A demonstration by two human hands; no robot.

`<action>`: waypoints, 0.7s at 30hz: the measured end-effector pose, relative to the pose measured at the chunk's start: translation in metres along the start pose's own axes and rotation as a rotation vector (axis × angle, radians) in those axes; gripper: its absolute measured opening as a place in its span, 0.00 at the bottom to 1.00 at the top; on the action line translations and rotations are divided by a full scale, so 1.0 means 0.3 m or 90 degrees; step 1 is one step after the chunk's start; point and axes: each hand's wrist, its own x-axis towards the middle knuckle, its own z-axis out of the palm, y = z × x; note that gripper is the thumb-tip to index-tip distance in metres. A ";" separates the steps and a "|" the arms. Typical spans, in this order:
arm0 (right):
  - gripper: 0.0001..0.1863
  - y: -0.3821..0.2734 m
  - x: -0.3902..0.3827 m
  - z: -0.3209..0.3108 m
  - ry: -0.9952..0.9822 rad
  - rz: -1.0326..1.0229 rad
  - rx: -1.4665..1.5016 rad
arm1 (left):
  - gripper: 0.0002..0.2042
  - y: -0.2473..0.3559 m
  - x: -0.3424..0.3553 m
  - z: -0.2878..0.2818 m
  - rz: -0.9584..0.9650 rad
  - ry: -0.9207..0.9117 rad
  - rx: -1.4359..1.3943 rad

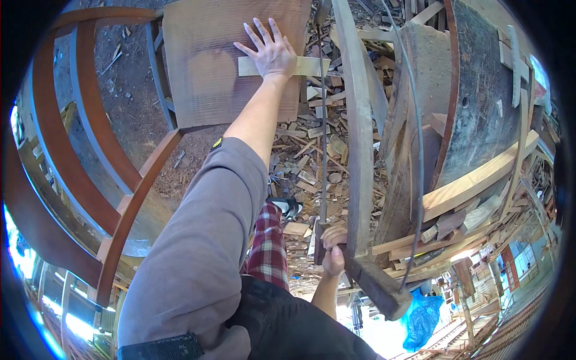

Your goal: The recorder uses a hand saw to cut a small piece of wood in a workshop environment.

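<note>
My left hand (276, 58) lies flat with its fingers spread, pressing a pale wooden strip (248, 66) onto a brown ribbed board (201, 78). The strip's right end sticks out past the board's edge. My right hand (333, 251) is wrapped round the near end of a wooden frame saw (358, 150), beside its crosspiece. The saw's narrow blade (324, 162) runs away from me and crosses the strip's overhanging end. I cannot tell how deep any cut is. A cord (414, 114) stretches along the frame's right side.
Curved reddish-brown wooden slats (90, 108) joined to a rail stand at the left. Wood offcuts (309, 162) litter the ground below the blade. Stacked timber (474, 180) and a dark panel (483, 102) are at the right; a blue plastic bag (422, 321) lies at the lower right.
</note>
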 end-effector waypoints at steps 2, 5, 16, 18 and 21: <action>0.13 0.007 0.063 -0.028 -0.039 -0.031 0.040 | 0.30 -0.002 -0.009 -0.004 0.009 -0.020 0.000; 0.11 0.092 0.196 0.000 -0.022 0.017 0.058 | 0.31 -0.023 -0.002 0.005 0.014 -0.004 -0.020; 0.10 0.135 0.408 0.051 -0.027 -0.091 -0.007 | 0.28 -0.001 -0.012 0.018 0.015 0.043 -0.095; 0.12 0.073 0.296 0.036 -0.051 -0.039 -0.138 | 0.27 -0.023 -0.018 0.028 0.021 0.050 -0.094; 0.15 0.014 0.070 -0.007 0.017 -0.055 -0.158 | 0.27 -0.008 -0.008 0.026 0.011 0.056 -0.091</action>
